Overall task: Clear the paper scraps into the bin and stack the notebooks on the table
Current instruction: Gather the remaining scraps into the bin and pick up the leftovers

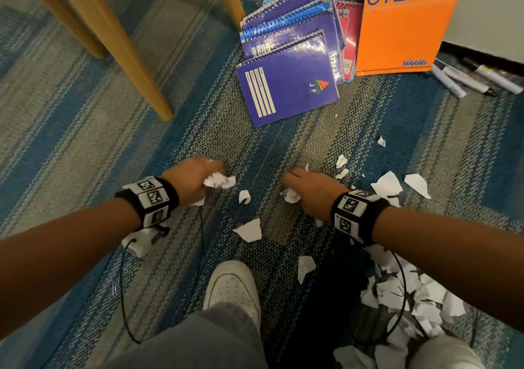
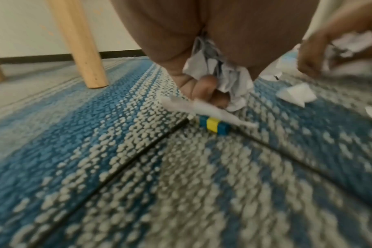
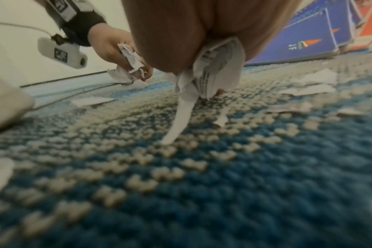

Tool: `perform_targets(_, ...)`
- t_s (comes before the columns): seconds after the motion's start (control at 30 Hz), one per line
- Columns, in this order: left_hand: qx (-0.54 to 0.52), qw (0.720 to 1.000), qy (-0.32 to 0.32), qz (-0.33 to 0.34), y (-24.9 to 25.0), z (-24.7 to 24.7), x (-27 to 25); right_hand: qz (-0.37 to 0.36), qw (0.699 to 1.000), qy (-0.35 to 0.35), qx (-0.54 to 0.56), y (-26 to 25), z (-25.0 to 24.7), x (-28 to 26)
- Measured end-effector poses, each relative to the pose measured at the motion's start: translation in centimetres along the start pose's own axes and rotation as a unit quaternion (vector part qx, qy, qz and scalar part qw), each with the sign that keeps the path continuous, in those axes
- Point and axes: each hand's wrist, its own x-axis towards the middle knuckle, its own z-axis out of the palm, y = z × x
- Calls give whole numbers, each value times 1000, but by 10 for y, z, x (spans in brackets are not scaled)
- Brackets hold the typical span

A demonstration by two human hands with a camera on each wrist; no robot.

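Left hand (image 1: 195, 180): grip bunched round crumpled paper scraps (image 1: 219, 181)
Right hand (image 1: 310, 192): grip clutching scraps too, low over carpet (image 1: 85, 130)
Notebooks (image 1: 289, 56): fanned on floor

At your twelve o'clock, marker pens (image 1: 470, 77) lie on the striped blue carpet (image 1: 85, 141) by the wall. Wooden furniture legs (image 1: 119, 45) stand at ten o'clock, your white shoe (image 1: 231, 286) at six. A small blue-and-yellow block (image 2: 213, 126) sits on the carpet.
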Motion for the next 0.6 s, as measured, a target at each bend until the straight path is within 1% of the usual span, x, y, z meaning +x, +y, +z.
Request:
perform_targets(0.07, -44, 998, 55, 0, -4, -5, 3, 1, 1000, -10, 25, -7, 4, 2)
perform_targets(0.1, -50, 996, 72, 2, -5, -6, 5, -7, 999, -13, 39, -11, 6, 2)
perform_targets(0.17, -42, 997, 69, 20, 1, -9, 9, -28, 998, -14, 52, -16, 12, 0)
perform_targets(0.2, -32, 997, 56, 32, 6, -8, 11, -39, 998, -9, 49, -17, 14, -1)
perform_targets(0.27, 14, 998, -12, 54, 18, -2, 15, -64, 997, -6, 31, -18, 16, -9)
perform_targets(0.3, 41, 996, -54, 59, 24, 3, 16, -77, 997, -11, 23, -17, 18, -14)
perform_targets(0.33, 73, 993, -80, 53, 30, 7, 17, -90, 996, -17, 14, -16, 21, -20)
perform_targets(0.37, 98, 990, -88, 50, 34, 11, 18, -103, 994, -22, 4, -16, 24, -27)
perform_targets(0.43, 122, 988, -84, 48, 40, 15, 22, -124, 991, -39, -30, -16, 30, -40)
perform_targets(0.47, 115, 989, -81, 53, 43, 15, 24, -131, 988, -62, -61, -17, 34, -45)
perform_targets(0.53, 87, 991, -68, 69, 45, 12, 29, -132, 973, -142, -123, -19, 38, -51)
perform_targets(0.57, 68, 994, -52, 67, 45, 10, 30, -135, 964, -176, -145, -19, 40, -52)
perform_targets(0.6, 45, 997, -24, 57, 43, 5, 30, -143, 958, -191, -160, -20, 40, -51)
